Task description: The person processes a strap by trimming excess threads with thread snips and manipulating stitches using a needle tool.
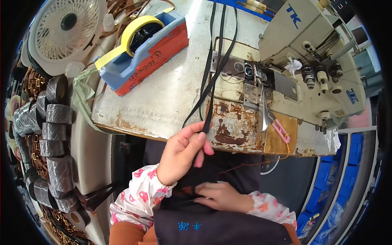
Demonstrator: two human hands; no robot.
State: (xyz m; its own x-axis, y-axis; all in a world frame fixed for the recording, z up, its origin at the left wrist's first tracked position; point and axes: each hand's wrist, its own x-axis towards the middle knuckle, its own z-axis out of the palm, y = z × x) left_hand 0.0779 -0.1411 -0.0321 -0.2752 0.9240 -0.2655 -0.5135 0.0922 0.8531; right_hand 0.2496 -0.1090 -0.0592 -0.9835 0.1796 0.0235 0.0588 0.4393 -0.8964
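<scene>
The left hand (177, 153) is closed in a pinch, thumb and forefinger meeting on the black straps (212, 81) just past the table's near edge, its other fingers loosely curled. From that pinch the straps run up across the table (155, 98) towards twelve to one o'clock, crossing one another on the way and passing the left side of the machine (302, 41).

The right hand (224, 197) is at half past four from the left, low over the dark apron (245, 224). Its fingers are partly bent and slightly blurred — a thin sliver shows near the fingertips, but I cannot tell whether the hand grips it.

Clockwise around the left hand, the machine is at two o'clock, with the pink-handled snips (279, 128) lying nearer, at half past two, on the table's edge. An orange cord (261, 161) hangs from their handle end. Blue bins (320, 185) stand at three, beyond the table.

At nine are wrapped rolls (59, 173); between ten and eleven, the white fan (67, 22); at eleven, the tape dispenser (153, 57) — blue, red-sided, with a yellow roll.
</scene>
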